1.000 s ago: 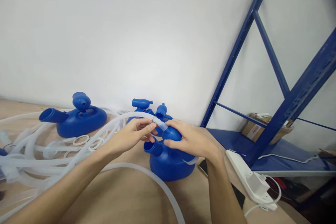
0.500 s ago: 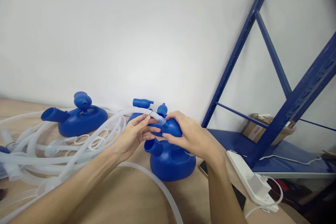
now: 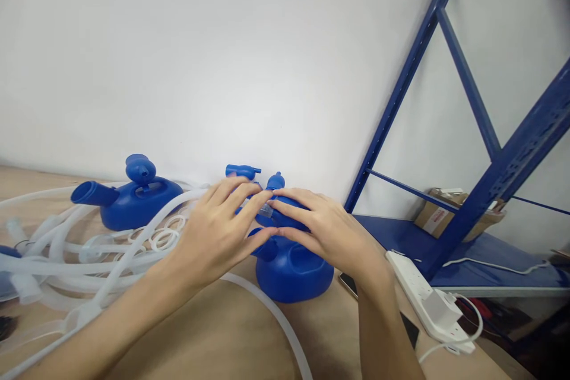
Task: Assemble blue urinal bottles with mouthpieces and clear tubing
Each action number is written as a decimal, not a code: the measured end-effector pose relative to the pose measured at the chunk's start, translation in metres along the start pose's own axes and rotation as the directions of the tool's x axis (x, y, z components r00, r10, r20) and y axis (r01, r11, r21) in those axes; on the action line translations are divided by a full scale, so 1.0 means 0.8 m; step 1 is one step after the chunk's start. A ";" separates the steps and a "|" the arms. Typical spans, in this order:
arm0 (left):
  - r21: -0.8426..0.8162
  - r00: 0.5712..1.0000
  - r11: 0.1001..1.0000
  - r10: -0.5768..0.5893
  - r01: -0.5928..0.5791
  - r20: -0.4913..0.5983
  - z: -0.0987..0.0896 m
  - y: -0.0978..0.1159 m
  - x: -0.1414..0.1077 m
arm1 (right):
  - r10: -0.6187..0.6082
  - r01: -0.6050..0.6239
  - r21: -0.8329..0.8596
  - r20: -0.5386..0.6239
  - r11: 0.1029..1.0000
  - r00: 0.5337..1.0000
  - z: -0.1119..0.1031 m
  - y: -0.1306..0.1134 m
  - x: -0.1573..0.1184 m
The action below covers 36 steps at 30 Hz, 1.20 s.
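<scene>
Shifted rightward since earlier, the left hand point(image 3: 216, 231) curls over the tube point(image 3: 171, 203), its grip hidden; the right hand point(image 3: 332, 228) holds the blue cap point(image 3: 285, 221) above the near blue jug point(image 3: 294, 279).

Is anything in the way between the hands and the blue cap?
Nothing I can see. The right hand has its fingers on the blue cap, and the left hand is right at the clear tube end. The blue bottle is below. Fingers hide part of the join.
</scene>
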State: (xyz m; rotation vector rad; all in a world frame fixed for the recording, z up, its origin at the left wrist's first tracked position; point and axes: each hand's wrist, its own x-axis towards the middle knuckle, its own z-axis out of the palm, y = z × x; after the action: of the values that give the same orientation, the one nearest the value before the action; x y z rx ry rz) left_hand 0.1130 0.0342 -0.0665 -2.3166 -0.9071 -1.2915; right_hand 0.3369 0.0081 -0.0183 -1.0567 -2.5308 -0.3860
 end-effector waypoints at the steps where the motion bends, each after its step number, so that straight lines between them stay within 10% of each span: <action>1: 0.009 0.995 0.995 0.099 -0.099 -0.001 0.001 -0.002 0.000 | -0.024 0.024 -0.020 -0.007 1.000 1.000 -0.001 -0.004 0.001; 5: -0.027 0.958 0.966 0.260 -0.259 0.122 0.007 -0.024 0.000 | -0.038 0.036 -0.030 -0.064 0.999 0.997 0.001 -0.012 0.004; 12: -0.072 0.982 0.990 0.133 -0.124 0.134 -0.029 -0.034 0.008 | 0.047 -0.073 -0.075 -0.310 0.995 0.950 0.002 0.006 -0.003; 20: 0.351 0.970 0.925 0.066 -0.148 0.235 -0.019 -0.035 0.003 | -0.087 -0.016 -0.255 -0.385 0.967 0.919 0.000 0.015 -0.009; 31: 0.039 0.781 0.971 -0.214 0.237 0.586 0.006 -0.018 0.012 | -0.337 0.092 -0.506 -0.418 0.858 0.843 0.013 0.041 -0.003; 36: -0.338 0.623 0.710 -0.179 0.617 0.762 -0.005 -0.008 0.015 | -0.390 0.091 -0.542 -0.468 0.836 0.793 0.015 0.049 -0.008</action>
State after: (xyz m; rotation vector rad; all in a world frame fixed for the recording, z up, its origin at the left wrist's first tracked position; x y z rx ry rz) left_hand 0.1112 0.0412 -0.0543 -3.3510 -1.5565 -0.8961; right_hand 0.3666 0.0352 -0.0274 -0.6061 -2.0504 -1.2830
